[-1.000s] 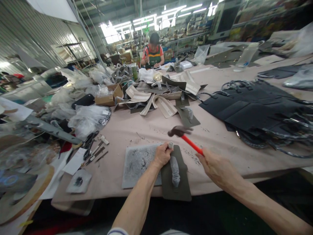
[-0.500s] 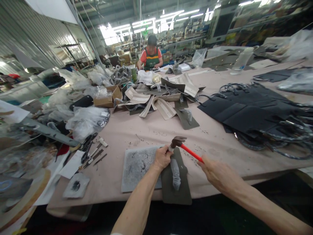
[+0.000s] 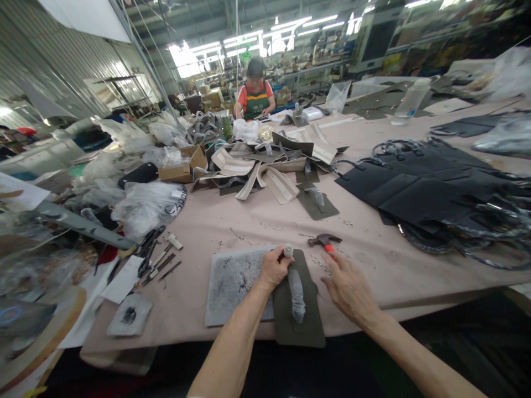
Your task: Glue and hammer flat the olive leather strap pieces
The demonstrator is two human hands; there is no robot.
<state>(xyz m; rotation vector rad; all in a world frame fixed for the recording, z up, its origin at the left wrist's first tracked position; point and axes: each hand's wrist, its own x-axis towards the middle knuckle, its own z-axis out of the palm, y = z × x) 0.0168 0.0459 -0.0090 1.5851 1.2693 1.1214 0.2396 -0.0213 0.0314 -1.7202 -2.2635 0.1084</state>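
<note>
My left hand is closed around a short upright metal punch, whose round top shows above the fingers. It is at the upper part of a dark olive panel. A grey handle wrapped in plastic is attached along the panel's middle. Beneath the panel's left side is a grey slab with dark marks. My right hand is over the red handle of a claw hammer, with fingers stretched and thumb apart. The hammer's head is on the cloth; most of its handle is hidden.
Small metal bits are scattered beside the panel. Beyond lies a heap of olive and beige panels. Black bag pieces are at right. Scissors and slim tools lie left. A co-worker sits across the table.
The hammer has moved right, away from the punch top, and down onto the cloth. My right hand has loosened around its handle. My left hand stays on the punch.
</note>
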